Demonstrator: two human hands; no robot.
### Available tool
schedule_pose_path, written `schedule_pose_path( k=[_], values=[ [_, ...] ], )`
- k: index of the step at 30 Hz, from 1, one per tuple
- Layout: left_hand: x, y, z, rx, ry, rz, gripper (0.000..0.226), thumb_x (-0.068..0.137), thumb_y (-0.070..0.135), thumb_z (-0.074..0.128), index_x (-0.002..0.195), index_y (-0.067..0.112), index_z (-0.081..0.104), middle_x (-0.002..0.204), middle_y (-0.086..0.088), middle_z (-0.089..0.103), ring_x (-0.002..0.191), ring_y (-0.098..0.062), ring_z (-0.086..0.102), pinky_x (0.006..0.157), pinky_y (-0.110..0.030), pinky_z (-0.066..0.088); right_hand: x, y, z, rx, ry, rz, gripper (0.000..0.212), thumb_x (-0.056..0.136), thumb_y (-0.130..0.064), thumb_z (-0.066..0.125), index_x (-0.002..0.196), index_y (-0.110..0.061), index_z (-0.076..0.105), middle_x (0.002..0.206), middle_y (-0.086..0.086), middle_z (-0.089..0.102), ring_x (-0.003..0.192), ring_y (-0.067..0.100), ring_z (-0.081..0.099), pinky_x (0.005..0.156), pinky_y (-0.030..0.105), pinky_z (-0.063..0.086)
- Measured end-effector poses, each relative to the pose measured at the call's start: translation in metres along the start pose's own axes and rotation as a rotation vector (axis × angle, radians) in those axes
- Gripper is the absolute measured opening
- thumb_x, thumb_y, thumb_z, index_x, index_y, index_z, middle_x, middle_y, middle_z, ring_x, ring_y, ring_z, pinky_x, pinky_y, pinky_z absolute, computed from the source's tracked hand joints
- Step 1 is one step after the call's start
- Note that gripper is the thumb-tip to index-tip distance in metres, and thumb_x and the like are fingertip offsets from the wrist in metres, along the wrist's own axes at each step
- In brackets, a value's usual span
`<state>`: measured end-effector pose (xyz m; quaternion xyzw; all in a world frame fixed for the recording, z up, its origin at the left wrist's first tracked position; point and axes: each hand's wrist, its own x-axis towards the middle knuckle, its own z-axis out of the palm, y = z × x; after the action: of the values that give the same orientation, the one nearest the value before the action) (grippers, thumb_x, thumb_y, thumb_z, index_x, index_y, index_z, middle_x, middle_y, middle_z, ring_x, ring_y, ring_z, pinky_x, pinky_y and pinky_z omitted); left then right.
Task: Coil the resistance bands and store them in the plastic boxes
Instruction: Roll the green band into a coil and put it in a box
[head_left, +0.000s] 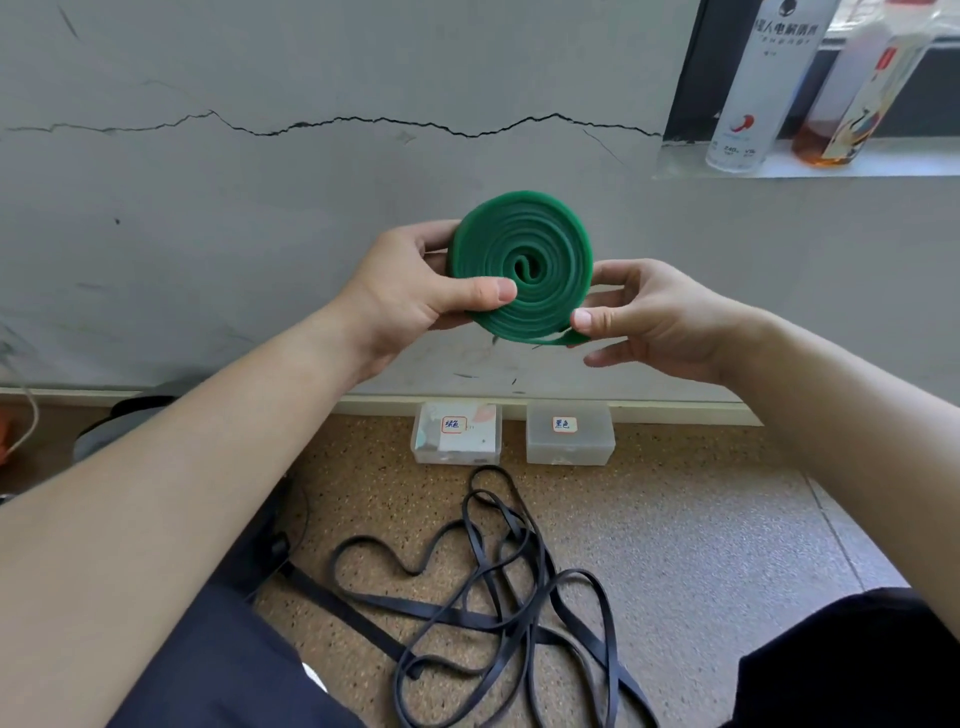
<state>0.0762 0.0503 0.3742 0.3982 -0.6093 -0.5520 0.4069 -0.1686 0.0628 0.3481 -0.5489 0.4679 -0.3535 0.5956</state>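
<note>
Coils of the green band (519, 265) are aloft: the left grip (410, 291) pinches the disc, thumb across its face, likely to stop it springing open; the right grip (654, 322) pinches the loose tail. Plastic boxes (570, 441) sit on the far floor (701, 519), black band (493, 587) nearer.

Your left hand (410, 291) grips the flat-coiled green rubber resistance band (519, 267) at its left edge, thumb on the front face, fingers behind. Your right hand (649, 317) pinches the loose tail at the coil's lower right. Below, on the speckled floor (701, 519), tangled black rubber bands (498, 587) lie near a labelled clear plastic box (457, 432) and a labelled frosted plastic box (570, 432), side by side against the cracked grey wall (260, 208).
</note>
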Motion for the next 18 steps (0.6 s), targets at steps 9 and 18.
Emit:
schedule_pose_path(
  k=[9, 18],
  values=[
    [-0.001, -0.005, 0.004, 0.447, -0.092, 0.195, 0.055, 0.067, -0.002, 0.088, 0.113, 0.019, 0.067, 0.099, -0.002, 0.077, 0.092, -0.014, 0.074, 0.085, -0.034, 0.06, 0.005, 0.015, 0.001, 0.084, -0.045, 0.068, 0.05, 0.075, 0.023, 0.067, 0.12, 0.001, 0.065, 0.115, 0.023, 0.071, 0.113, 0.035, 0.068, 0.098, 0.038, 0.056],
    [-0.006, -0.011, 0.006, 0.627, -0.161, 0.248, 0.061, 0.064, 0.007, 0.091, 0.119, 0.023, 0.069, 0.103, 0.004, 0.076, 0.096, -0.008, 0.071, 0.093, -0.035, 0.055, -0.003, 0.02, -0.011, 0.326, -0.277, 0.131, 0.103, 0.055, 0.002, 0.086, 0.148, -0.002, 0.041, 0.134, 0.033, 0.056, 0.125, 0.042, 0.058, 0.102, 0.047, 0.052]
  ],
)
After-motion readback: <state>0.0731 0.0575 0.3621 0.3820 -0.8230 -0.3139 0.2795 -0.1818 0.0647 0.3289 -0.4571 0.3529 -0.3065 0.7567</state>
